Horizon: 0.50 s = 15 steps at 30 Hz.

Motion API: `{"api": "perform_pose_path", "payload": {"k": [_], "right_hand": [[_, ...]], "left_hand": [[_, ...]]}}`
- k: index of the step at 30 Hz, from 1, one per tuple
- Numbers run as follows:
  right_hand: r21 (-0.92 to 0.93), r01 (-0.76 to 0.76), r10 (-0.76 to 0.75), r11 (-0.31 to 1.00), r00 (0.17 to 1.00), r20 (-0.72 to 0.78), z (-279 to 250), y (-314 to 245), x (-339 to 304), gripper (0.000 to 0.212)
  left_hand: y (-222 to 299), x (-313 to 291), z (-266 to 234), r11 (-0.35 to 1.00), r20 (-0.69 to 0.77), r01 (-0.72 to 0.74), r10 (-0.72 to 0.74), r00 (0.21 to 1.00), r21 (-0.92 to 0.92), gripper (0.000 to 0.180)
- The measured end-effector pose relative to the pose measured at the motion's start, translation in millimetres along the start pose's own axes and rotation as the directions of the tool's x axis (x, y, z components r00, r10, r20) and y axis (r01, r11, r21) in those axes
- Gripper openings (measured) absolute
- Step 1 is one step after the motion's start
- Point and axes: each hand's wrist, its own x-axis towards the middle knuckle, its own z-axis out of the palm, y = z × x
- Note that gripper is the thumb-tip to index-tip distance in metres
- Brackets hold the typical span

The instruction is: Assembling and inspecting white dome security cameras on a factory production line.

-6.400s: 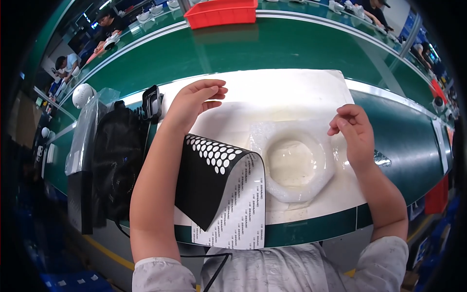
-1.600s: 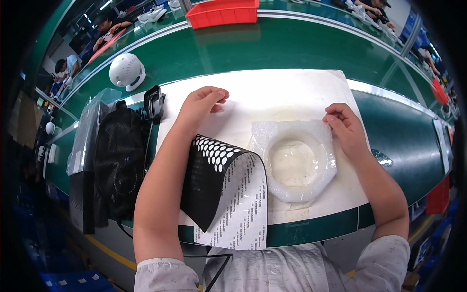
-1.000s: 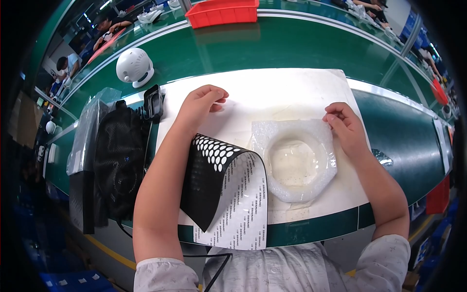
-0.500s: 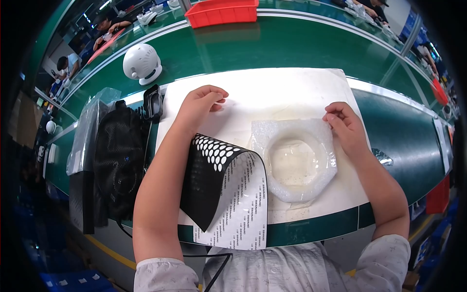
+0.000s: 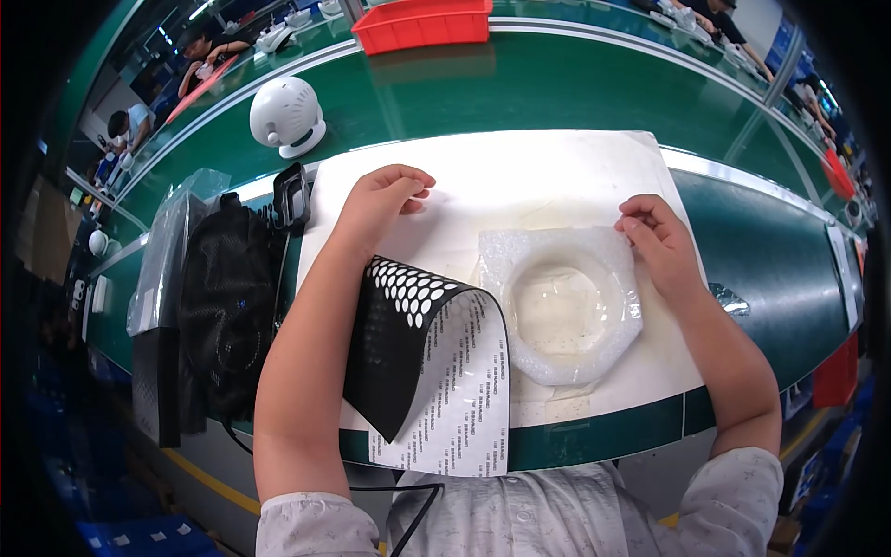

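Observation:
My left hand (image 5: 392,197) rests on the white board (image 5: 520,176), fingers loosely bent, holding nothing that I can see. Under its wrist lies a sheet of black stickers (image 5: 399,348), curled over so that its printed white backing (image 5: 473,399) shows. To the right of the sheet is a white foam block (image 5: 504,269) with a round opening, wrapped in clear tape. My right hand (image 5: 657,243) lies at the block's upper right corner, fingers half curled and empty as far as I can see. Whether its fingertips touch the foam I cannot tell.
A small white fan (image 5: 286,116) stands on the green conveyor belt (image 5: 575,88) beyond the board. At left are a black mesh bag (image 5: 227,297), clear plastic bags (image 5: 167,251) and a small black tray (image 5: 291,197). A red bin (image 5: 422,28) sits at the back.
The white fan has shifted a little to the right along the belt and appears slightly turned. Both my hands, the sticker sheet and the foam block have stayed in place.

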Motion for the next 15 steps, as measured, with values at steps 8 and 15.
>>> {"api": "perform_pose_path", "payload": {"k": [8,15], "right_hand": [[-0.005,-0.021,0.021,1.000,1.000,-0.008,0.2,-0.8,-0.3,0.014],[0.001,-0.004,0.004,1.000,1.000,-0.006,0.8,-0.5,-0.2,0.015]], "left_hand": [[0.8,-0.5,0.3,1.000,0.000,0.011,-0.011,1.000,0.007,0.016],[1.4,-0.3,-0.3,1.000,0.002,0.024,-0.024,1.000,0.010,0.016]]}}
